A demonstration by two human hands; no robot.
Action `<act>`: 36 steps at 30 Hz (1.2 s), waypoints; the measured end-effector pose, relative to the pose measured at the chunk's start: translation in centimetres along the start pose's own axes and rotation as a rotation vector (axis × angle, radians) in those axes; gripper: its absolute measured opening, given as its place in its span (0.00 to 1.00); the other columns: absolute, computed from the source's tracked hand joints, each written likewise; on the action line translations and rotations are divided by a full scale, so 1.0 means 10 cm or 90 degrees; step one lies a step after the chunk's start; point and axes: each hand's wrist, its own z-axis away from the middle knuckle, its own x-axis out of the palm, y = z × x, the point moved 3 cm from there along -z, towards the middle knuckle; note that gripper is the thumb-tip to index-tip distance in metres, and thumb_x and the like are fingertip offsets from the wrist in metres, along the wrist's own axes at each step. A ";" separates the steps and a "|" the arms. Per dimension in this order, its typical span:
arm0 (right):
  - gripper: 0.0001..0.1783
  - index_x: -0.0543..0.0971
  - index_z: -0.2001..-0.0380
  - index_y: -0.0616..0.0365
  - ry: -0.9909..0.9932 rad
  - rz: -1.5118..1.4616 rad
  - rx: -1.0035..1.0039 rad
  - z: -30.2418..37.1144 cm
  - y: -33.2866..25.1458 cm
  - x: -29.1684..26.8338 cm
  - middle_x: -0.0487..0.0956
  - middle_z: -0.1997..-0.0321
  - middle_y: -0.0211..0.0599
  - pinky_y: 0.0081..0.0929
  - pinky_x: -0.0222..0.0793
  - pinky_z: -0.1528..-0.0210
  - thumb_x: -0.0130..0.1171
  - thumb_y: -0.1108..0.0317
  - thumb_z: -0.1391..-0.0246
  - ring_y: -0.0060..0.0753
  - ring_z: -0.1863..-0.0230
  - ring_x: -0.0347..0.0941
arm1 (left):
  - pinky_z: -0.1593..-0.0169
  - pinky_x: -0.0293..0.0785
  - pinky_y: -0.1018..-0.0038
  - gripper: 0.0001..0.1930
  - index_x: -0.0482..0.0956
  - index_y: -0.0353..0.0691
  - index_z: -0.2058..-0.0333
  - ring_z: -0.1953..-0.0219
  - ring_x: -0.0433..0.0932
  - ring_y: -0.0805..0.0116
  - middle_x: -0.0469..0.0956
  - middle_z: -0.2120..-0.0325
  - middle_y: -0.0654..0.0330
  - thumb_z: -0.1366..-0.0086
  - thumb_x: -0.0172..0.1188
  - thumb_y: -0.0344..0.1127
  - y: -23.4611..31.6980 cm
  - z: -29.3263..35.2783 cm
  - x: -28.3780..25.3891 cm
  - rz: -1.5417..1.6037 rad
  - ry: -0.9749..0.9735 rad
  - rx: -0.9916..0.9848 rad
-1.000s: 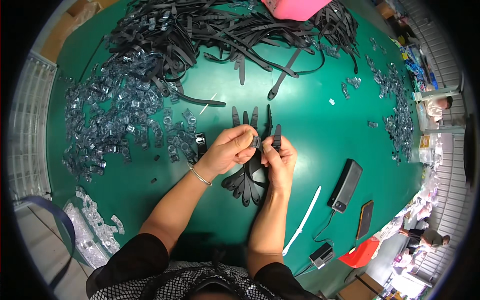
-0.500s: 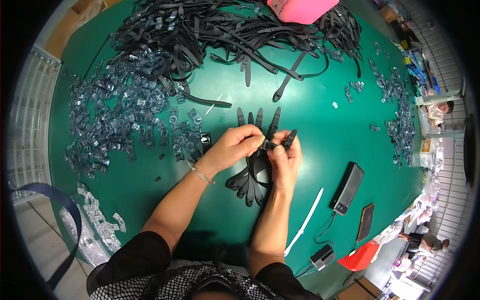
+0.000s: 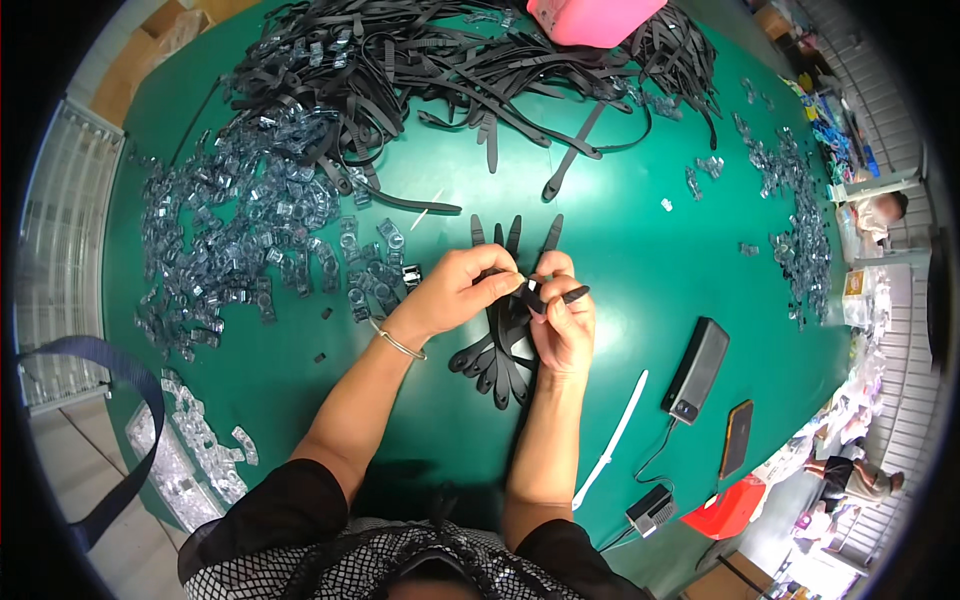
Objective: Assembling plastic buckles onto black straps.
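My right hand (image 3: 565, 325) is closed round a black rubber strap (image 3: 574, 295), whose tip pokes out past its fingers. Against it, my left hand (image 3: 468, 288) pinches a dark part of the strap between thumb and forefinger; the fingers hide most of that part. A small pale glint shows between the two hands, too small to name. Beneath them several black straps (image 3: 497, 378) lie fanned out, rounded ends toward me and ribbed tips pointing away. Left of my left hand are loose translucent grey-blue plastic buckles (image 3: 375, 285).
A heap of black straps (image 3: 450, 70) and a pink container (image 3: 595, 20) lie at the far side. Buckle piles (image 3: 240, 200) spread left, with another pile (image 3: 795, 220) at right. A black power bank (image 3: 695, 370), a phone (image 3: 735, 440) and a white strip (image 3: 612, 440) lie right.
My right hand has turned slightly, and the strap tip has swung from pointing up to pointing right. My left hand has shifted a little left, still pinching. The view has shifted slightly.
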 end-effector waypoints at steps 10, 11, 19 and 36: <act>0.14 0.71 0.64 0.63 0.055 0.147 0.101 -0.02 -0.03 0.09 0.70 0.65 0.34 0.16 0.63 0.65 0.60 0.70 0.53 0.21 0.69 0.67 | 0.60 0.66 0.79 0.08 0.71 0.36 0.61 0.62 0.70 0.77 0.72 0.65 0.66 0.38 0.49 0.30 0.05 0.00 0.05 0.243 -0.018 -0.045; 0.15 0.71 0.64 0.64 0.058 0.189 0.139 -0.01 -0.04 0.12 0.70 0.65 0.34 0.17 0.64 0.64 0.62 0.73 0.55 0.21 0.68 0.68 | 0.60 0.66 0.80 0.08 0.71 0.37 0.61 0.63 0.69 0.78 0.72 0.66 0.66 0.38 0.49 0.31 0.02 0.00 0.04 0.257 -0.024 -0.055; 0.14 0.75 0.69 0.65 0.094 0.196 0.088 0.00 -0.08 0.10 0.71 0.67 0.31 0.20 0.70 0.64 0.65 0.80 0.64 0.25 0.67 0.71 | 0.65 0.61 0.82 0.05 0.71 0.36 0.71 0.70 0.64 0.82 0.69 0.74 0.68 0.40 0.51 0.32 0.01 0.03 0.02 0.250 -0.035 -0.083; 0.16 0.78 0.70 0.64 0.022 0.201 0.014 -0.02 -0.05 0.12 0.68 0.65 0.32 0.19 0.68 0.64 0.68 0.79 0.69 0.25 0.66 0.71 | 0.68 0.60 0.85 0.05 0.72 0.37 0.75 0.72 0.64 0.84 0.70 0.76 0.70 0.44 0.56 0.31 0.03 0.08 -0.03 0.314 -0.072 -0.122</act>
